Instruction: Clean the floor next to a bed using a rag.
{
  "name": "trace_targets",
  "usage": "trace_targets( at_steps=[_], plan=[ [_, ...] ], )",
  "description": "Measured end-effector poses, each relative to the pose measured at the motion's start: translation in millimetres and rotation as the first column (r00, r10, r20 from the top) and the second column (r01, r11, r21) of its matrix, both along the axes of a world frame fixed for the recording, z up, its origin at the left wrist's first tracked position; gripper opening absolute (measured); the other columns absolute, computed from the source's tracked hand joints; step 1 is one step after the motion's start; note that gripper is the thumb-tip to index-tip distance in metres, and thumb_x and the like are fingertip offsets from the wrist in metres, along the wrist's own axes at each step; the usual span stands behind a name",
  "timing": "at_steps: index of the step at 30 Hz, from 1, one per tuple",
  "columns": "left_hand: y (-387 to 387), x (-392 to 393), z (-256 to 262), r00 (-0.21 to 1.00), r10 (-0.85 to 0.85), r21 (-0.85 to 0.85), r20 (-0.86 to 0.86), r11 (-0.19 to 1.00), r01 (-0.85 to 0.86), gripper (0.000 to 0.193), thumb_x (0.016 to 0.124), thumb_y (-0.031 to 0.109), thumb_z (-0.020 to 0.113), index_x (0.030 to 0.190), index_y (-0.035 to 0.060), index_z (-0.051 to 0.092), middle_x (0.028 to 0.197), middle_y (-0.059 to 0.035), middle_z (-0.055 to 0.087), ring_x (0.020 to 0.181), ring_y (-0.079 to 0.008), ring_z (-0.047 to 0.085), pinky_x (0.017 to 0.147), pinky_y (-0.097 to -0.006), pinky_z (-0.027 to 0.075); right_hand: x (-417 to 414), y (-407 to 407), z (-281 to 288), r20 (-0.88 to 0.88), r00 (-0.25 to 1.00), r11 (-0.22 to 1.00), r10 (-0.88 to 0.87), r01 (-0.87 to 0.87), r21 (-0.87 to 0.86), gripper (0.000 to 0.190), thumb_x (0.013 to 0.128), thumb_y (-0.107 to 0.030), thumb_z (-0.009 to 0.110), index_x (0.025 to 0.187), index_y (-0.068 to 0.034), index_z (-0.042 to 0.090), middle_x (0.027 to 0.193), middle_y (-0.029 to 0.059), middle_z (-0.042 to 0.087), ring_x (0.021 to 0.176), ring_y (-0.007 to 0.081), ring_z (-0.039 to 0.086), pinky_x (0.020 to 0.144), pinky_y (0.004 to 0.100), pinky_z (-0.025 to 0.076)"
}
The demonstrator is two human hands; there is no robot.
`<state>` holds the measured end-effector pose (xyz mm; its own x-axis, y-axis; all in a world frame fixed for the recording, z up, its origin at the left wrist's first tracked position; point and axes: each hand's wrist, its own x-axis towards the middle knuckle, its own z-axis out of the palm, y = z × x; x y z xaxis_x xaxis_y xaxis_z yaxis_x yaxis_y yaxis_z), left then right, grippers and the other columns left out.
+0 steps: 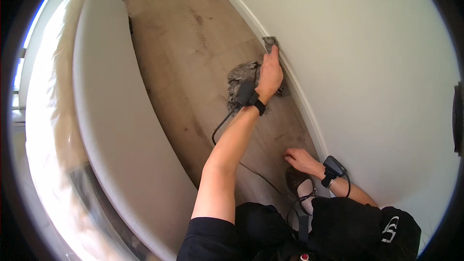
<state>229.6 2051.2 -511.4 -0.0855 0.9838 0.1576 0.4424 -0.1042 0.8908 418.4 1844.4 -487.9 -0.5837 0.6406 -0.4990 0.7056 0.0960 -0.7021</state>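
Observation:
My left hand [271,74] reaches out over the wood-look floor and holds a crumpled grey cloth [243,74]. One end of the cloth is pressed by my fingertips against the white baseboard [253,20]; the rest spreads on the floor under and beside my hand. Part of that grip is hidden by the back of the hand. Lower down, my right hand [302,160] hangs close to the baseboard, just above a dark shoe [298,178], with its fingers loosely bent and nothing in them.
A light upholstered bed side or panel [116,108] runs along the left, with a plastic-wrapped mattress-like item [63,116] beyond it. The plain wall [369,61] rises at right. Black devices are strapped to both wrists, and a cable [259,176] trails over the floor [188,90].

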Motion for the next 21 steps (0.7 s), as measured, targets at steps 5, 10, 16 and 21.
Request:
trace_targets(
  at_steps=[5, 10, 16, 21],
  plan=[
    [-40, 27, -3, 0.995, -0.095, 0.06, -0.035, 0.994, 0.097, 0.058, 0.076, -0.012, 0.039, 0.133, -0.0112, 0.028, 0.105, -0.0352, 0.046, 0.096, -0.0489, 0.049, 0.084, -0.0486, 0.044, 3, -2, -6, -0.05, 0.999, 1.0, -0.006, 0.007, 0.015, 0.024, 0.083, -0.015, 0.051, 0.094, 0.004, 0.061, 0.091, 0.0246, 0.061, 0.089, 0.0418, 0.058, 0.078, 0.0456, 0.046],
    [-78, 51, -11, 0.987, -0.16, 0.052, -0.018, 0.986, 0.161, 0.061, 0.074, -0.013, 0.04, 0.134, -0.0127, 0.025, 0.108, -0.0359, 0.046, 0.096, -0.049, 0.047, 0.087, -0.0478, 0.042, 6, 4, -6, -0.06, 0.998, 0.996, -0.012, 0.017, 0.085, 0.024, 0.083, -0.016, 0.051, 0.093, 0.004, 0.062, 0.089, 0.025, 0.061, 0.087, 0.0424, 0.058, 0.077, 0.0454, 0.047],
    [-132, 77, -36, 0.965, -0.261, 0.076, -0.019, 0.962, 0.262, 0.064, 0.073, -0.013, 0.041, 0.134, -0.016, 0.021, 0.121, -0.0363, 0.04, 0.108, -0.0483, 0.042, 0.094, -0.0457, 0.039, 15, 9, -20, -0.088, 0.996, 0.991, -0.025, 0.037, 0.129, 0.023, 0.082, -0.015, 0.052, 0.092, 0.003, 0.061, 0.087, 0.0251, 0.061, 0.085, 0.0425, 0.058, 0.075, 0.0465, 0.046],
    [-131, 92, -64, 0.968, -0.192, 0.195, -0.161, 0.955, 0.221, 0.072, 0.07, -0.013, 0.042, 0.136, -0.0182, 0.013, 0.137, -0.035, 0.027, 0.127, -0.0476, 0.028, 0.107, -0.0451, 0.029, 21, 3, -26, -0.056, 0.998, 0.995, -0.015, 0.02, 0.102, 0.022, 0.082, -0.014, 0.052, 0.092, 0.003, 0.06, 0.087, 0.0253, 0.061, 0.086, 0.0422, 0.058, 0.076, 0.0457, 0.047]
  ],
)
